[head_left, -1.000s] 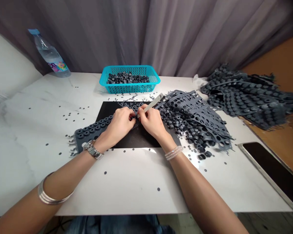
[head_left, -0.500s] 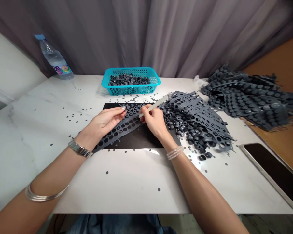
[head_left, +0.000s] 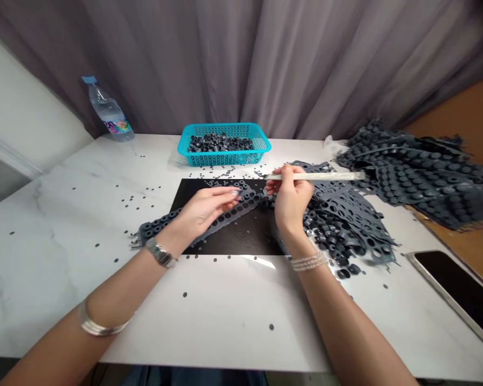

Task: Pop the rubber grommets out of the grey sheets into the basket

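My right hand (head_left: pixel 292 201) is closed round a long whitish stick-like tool (head_left: pixel 334 176), raised above the mat and pointing left; its dark tip shows near the fingertips. Beneath my left hand (head_left: pixel 205 212) lies a dark grey rubber sheet (head_left: pixel 229 215) with rows of round holes and rings. The fingers of that hand are pinched together, with a small dark rubber piece (head_left: pixel 238 193) at their tips, partly hidden. A black mat (head_left: pixel 241 236) is under the sheet. Loose black rubber rings (head_left: pixel 334 230) are heaped right of my right hand, beside punched-out sheets (head_left: pixel 346 201).
A turquoise basket (head_left: pixel 225 159) of black rings stands at the back, with a water bottle (head_left: pixel 112 118) to its left. More studded rubber sheets (head_left: pixel 422 171) are piled at right. A phone (head_left: pixel 459 289) lies near the right edge. Small dark discs (head_left: pixel 185 295) are scattered over the white table (head_left: pixel 153 332).
My right hand has lifted rightward off the rubber sheet, swinging the tool to nearly level. My left hand shows a small dark piece at its fingertips. The camera view has shifted slightly.
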`<state>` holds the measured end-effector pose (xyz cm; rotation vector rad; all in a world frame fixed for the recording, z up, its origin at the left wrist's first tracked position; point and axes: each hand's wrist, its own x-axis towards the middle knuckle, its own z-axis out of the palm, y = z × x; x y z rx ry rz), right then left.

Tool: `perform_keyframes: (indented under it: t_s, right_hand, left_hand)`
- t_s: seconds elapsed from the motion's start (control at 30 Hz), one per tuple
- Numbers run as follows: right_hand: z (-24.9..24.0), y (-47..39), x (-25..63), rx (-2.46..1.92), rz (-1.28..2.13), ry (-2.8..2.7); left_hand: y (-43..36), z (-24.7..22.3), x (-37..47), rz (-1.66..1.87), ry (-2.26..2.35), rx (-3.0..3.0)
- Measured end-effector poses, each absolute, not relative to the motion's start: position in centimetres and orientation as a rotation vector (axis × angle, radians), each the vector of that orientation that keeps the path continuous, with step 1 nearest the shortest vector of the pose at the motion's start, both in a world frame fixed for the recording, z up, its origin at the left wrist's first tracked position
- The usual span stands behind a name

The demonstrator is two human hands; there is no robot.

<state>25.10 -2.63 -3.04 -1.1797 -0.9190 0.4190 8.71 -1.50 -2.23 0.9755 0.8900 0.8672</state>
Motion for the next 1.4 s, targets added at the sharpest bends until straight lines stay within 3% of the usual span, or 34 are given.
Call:
perform_keyframes:
  t_s: [0.13, 0.23, 0.4, 1.4]
  right_hand:
    - [-2.2, -2.6, 26.3, -1.178, 0.281, -0.830]
    - [-2.8, -2.3, 26.8, -1.220, 0.467, -0.936]
    - [-4.8, -1.8, 26.5, -1.280, 0.764, -1.290]
    - [-4.5, -2.4, 24.6, -1.462, 0.435, -1.744]
  left_hand:
    - [-2.3, -1.5, 11.9, 0.803, 0.844, 1.580]
    - [-1.8, -1.6, 11.4, 0.916, 1.016, 1.996]
    - [-0.5, -3.5, 9.0, 0.730, 1.301, 2.314]
    - [-0.3, -4.3, 9.9, 0.572, 1.388, 2.619]
